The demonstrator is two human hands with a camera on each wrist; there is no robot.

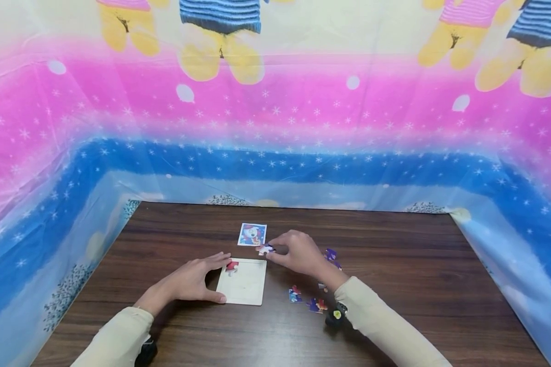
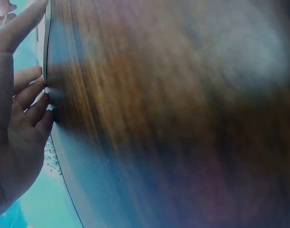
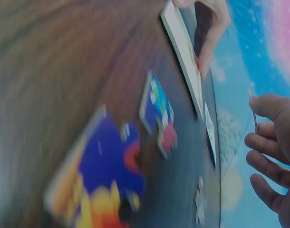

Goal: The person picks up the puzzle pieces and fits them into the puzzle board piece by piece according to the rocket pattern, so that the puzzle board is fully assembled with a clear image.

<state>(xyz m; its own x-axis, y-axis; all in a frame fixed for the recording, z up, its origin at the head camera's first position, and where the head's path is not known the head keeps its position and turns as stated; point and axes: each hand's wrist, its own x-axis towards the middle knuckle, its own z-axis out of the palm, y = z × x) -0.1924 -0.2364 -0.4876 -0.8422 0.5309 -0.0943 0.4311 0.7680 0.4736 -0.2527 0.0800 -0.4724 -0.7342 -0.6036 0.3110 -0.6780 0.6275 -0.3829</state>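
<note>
A square white puzzle tray (image 1: 242,285) lies on the table with one red-and-white puzzle piece (image 1: 231,267) set in its upper left corner. My left hand (image 1: 190,279) holds the tray by its left side, thumb at the lower corner and fingers at the upper one. Between thumb and forefinger, my right hand (image 1: 299,253) pinches another puzzle piece (image 1: 265,249), raised above the tray's upper right corner. That piece shows edge-on in the right wrist view. Just beyond the tray lies a small picture card (image 1: 252,234) with a white figure on blue.
Loose puzzle pieces lie to the right: a blue-and-red piece (image 1: 295,294), a purple-and-orange piece (image 1: 318,305) near the right wrist, and purple pieces (image 1: 331,254) behind the right forearm. A printed cloth (image 1: 275,168) hangs around the back and sides of the wooden table (image 1: 183,336).
</note>
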